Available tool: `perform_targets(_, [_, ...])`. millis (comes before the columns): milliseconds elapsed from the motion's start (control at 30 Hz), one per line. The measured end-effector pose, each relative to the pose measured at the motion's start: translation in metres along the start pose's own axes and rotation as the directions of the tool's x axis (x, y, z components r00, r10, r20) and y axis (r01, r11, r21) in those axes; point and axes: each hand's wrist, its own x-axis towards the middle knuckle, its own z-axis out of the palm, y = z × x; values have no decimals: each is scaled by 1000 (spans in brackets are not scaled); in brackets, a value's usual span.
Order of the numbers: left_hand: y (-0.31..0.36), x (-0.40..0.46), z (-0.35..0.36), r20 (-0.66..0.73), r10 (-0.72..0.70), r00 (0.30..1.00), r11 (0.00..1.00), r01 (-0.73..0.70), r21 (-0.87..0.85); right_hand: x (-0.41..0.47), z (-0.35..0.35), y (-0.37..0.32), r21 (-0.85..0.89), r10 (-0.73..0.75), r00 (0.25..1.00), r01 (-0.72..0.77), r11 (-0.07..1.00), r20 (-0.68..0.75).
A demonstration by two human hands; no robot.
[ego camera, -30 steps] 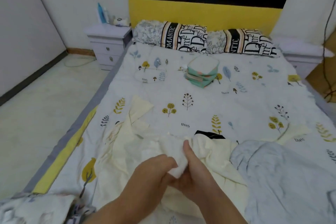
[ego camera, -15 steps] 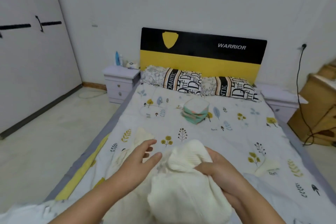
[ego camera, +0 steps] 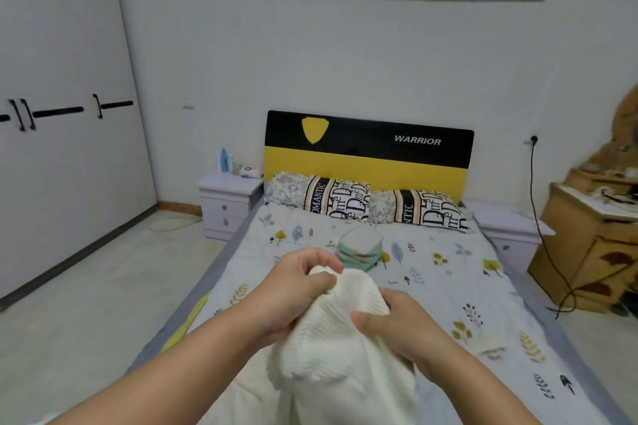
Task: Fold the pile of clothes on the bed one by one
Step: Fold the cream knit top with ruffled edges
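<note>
Cream ribbed knit garment [ego camera: 338, 348], lifted above leaf-printed white bedsheet [ego camera: 448, 272]. Left hand [ego camera: 297, 290] and right hand [ego camera: 397, 328] close together, both gripping bunched upper edge, possibly a cuff or hem.

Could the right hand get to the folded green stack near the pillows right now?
Probably not yet: the right hand is gripping the cream knit garment, and the green stack lies farther up the bed, though nothing blocks the way.
</note>
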Motion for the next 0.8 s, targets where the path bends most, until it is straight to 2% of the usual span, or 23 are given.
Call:
perform_targets(67, [10,-6,3,-59,17,998,997,-22,-74,-8,7,-7,-161,-74,972,38,986,-224])
perform_targets(133, [21,-10,5,-82,-2,997,983,-14,-185,-23,16,-20,-142,-191,922,150,978,-338])
perform_targets(200, [29,-14,7,-66,3,998,974,-18,-227,-39,30,-33,-136,-269,925,240,961,-268])
perform_targets(267, [36,-18,8,-21,30,999,977,-34,-211,-48,47,-41,-278,-300,937,244,929,-181])
perform_targets(300, [38,-20,8,9,46,999,980,-43,-194,-49,50,-41,-339,-320,929,245,908,-185])
perform_targets(400, [42,-24,-1,77,91,993,990,-82,-112,-45,37,-43,-344,-408,853,295,891,-325])
perform_targets(533, [33,-27,-13,109,82,991,993,-73,-88,-40,9,-53,-194,-381,833,329,924,-401])
perform_targets(567, [28,-27,-14,119,101,988,994,-95,-47,-38,5,-57,-169,-373,832,333,928,-410])
perform_targets(633, [13,-28,-15,154,169,974,969,-192,153,-34,-3,-67,-152,-365,831,333,931,-420])
perform_targets(700, [-3,-27,-16,166,215,962,883,-264,388,-33,-11,-77,-114,-372,828,358,927,-419])
perform_targets(800, [-27,-22,-16,82,192,978,707,-196,679,-39,-23,-94,-48,-405,817,424,905,-410])
